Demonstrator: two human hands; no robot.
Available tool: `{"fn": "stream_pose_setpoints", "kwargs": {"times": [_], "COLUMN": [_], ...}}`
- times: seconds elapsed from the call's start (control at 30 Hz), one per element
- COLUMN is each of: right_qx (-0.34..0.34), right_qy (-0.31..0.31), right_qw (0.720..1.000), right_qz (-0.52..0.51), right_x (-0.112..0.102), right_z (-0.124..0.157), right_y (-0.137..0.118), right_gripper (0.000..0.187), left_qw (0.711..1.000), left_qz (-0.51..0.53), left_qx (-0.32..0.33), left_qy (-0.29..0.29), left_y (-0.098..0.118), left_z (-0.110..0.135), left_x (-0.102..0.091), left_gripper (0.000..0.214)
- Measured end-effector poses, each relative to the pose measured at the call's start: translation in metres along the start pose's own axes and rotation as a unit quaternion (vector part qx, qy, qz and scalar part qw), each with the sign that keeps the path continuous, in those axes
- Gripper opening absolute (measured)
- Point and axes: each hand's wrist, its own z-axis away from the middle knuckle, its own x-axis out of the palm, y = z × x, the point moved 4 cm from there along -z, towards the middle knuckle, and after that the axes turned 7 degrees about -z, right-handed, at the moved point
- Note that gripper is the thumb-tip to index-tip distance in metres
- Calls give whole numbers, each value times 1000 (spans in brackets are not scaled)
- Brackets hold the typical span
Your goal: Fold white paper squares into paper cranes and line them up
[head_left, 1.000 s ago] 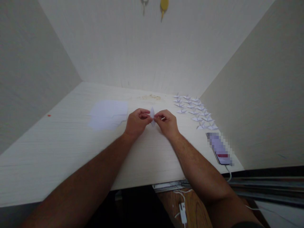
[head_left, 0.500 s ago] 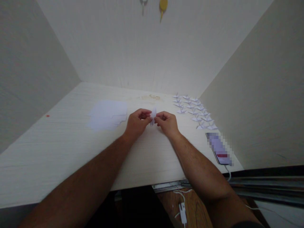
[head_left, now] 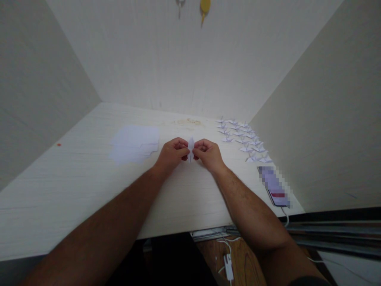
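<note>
Folded paper sits between the two hands; both pinch it, one from each side.

One camera, worn on the person's head, is looking forward and steeply down from above and behind the grip, where the left hand and right hand are holding the folded paper near mid-view. From a moderate distance it is taking in the forearms on the near side, the desk around the grip, the back wall beyond, the side walls flanking it, and some floor below.
</note>
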Motion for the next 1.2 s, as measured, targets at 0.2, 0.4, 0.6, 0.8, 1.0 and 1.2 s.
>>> {"fn": "stream_pose_setpoints", "kwargs": {"times": [0.2, 0.4, 0.6, 0.8, 1.0, 1.2], "right_qx": [-13, -15, -29, -49, -56, -44], "right_qy": [-11, -34, -62, -66, -69, -62], "right_qw": [1000, 999, 996, 996, 995, 996], "right_qz": [-26, -38, -49, 24, 36, 55], "right_x": [-1, -2, -3, -4, -5, -4], "right_z": [-1, -2, -3, 0, 1, 3], "right_y": [0, 3, 3, -6, -8, -6], "right_gripper": [14, 12, 8, 8, 10, 6], "left_qw": [996, 994, 991, 990, 991, 999], "left_qz": [78, 97, 114, 121, 113, 21], "left_qx": [-30, -39, -47, -51, -39, 12], "left_qy": [-25, -44, -52, -51, -55, -43], "left_y": [-7, -8, -8, -6, -4, -7], "left_z": [-2, -2, -1, 0, 1, -3], "left_x": [1, 1, 2, 3, 3, -3], "left_gripper": [19, 16, 14, 15, 11, 15]}}
